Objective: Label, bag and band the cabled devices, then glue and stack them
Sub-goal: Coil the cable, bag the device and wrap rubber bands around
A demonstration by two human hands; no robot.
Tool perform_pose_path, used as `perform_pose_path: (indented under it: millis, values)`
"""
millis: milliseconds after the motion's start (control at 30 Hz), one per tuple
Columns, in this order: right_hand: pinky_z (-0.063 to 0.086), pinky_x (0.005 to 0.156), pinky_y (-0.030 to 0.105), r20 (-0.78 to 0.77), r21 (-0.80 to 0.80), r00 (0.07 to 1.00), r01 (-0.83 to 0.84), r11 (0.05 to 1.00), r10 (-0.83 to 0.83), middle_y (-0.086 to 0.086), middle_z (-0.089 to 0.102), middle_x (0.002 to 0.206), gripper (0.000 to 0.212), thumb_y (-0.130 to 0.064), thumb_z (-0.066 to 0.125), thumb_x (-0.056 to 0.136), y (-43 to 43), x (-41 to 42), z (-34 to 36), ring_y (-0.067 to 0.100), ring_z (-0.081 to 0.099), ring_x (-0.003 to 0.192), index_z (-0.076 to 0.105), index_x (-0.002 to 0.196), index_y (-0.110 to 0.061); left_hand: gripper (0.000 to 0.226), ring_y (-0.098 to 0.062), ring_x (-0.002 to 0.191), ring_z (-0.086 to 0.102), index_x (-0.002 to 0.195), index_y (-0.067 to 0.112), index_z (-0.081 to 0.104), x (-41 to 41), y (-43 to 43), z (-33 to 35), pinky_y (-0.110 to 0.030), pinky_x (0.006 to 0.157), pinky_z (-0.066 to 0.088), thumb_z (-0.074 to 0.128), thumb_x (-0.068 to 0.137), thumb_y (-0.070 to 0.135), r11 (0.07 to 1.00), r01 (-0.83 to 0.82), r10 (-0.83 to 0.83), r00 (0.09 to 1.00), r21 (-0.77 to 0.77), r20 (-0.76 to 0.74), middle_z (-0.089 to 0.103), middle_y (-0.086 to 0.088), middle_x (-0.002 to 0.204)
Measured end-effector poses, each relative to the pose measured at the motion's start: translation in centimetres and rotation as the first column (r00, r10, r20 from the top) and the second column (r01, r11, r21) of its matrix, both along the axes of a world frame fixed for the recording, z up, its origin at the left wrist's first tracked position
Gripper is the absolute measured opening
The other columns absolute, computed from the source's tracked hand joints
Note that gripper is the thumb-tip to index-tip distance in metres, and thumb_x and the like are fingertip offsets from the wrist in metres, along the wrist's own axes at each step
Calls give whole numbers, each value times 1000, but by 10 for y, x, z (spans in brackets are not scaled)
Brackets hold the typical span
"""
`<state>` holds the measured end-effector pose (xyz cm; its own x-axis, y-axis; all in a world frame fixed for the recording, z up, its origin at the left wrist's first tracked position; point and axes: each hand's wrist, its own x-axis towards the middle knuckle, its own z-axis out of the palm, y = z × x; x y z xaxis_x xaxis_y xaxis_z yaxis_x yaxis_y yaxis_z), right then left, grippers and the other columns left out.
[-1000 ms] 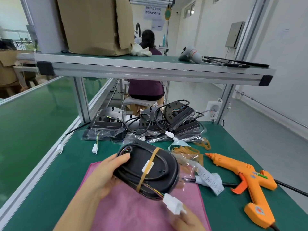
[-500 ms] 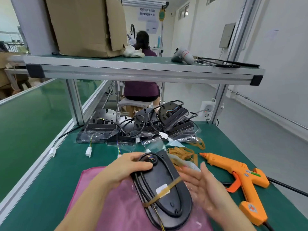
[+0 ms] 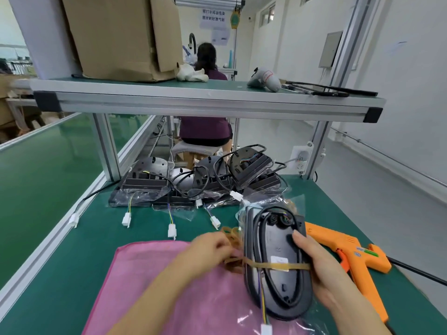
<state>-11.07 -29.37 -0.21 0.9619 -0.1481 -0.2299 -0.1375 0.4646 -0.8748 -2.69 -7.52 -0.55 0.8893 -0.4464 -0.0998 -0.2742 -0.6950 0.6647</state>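
Resting in right hand [image 3: 321, 269] grip: device [image 3: 275, 240]; left hand [image 3: 210, 247] pinches band [image 3: 273, 265] alongside.

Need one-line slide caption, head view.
Right hand grips bagged black oval cabled device over pink cloth; left hand pinches tan rubber band stretched across it.

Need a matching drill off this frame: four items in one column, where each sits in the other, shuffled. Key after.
Things
1. orange glue gun
2. cardboard box
3. rubber band
4. pink cloth

Places
A. on the upper shelf
B. wrapped round the black cabled device held in the right hand
C. spread on the green bench, nearest the camera
D. lying on the green bench, to the right of the held device

Pairs: 1-D, 2-A, 3-B, 4-C
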Motion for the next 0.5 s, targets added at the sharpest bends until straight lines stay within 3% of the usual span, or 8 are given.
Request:
perform_pose_path:
  millis: [67,167,333,400,500]
  values:
    - [58,62,33,-14,30,999,49,998,-48,12,74,103,43,-28,69,70,0,0,1,27,74,86,69,109,-11,23,-16,93,58,96,21,61,-8,-8,-16,-25,76,43,67,83,39,978,79,-97,992,193,84,63,2,103]
    - [59,60,34,-31,74,999,41,996,-39,14,74,103,38,-30,69,71,1,1,1,29,74,86,73,103,-10,24,-22,104,57,101,23,57,-10,-17,-32,-32,83,45,64,83,37,960,34,-106,963,276,250,59,-1,111]
    - [60,66,38,-15,120,997,-75,990,77,16,71,112,32,-31,69,73,4,3,0,32,72,95,77,99,-13,4,-21,97,55,85,16,58,2,-16,-30,-26,74,37,59,85,20,990,8,-50,949,137,310,57,-1,100]
    - [60,67,38,4,137,990,-137,981,138,17,70,114,41,-29,74,69,6,4,0,32,71,96,75,105,-11,15,-20,82,52,72,19,49,6,-14,-21,-24,64,31,59,83,16,998,-40,21,952,58,304,55,2,84]
    - [59,74,38,70,116,958,-284,952,277,19,68,118,60,-26,89,59,13,6,4,32,70,100,71,114,-11,10,-23,79,59,76,17,57,17,-8,-6,-30,67,43,55,84,13,995,-87,98,960,-54,261,65,-1,81]
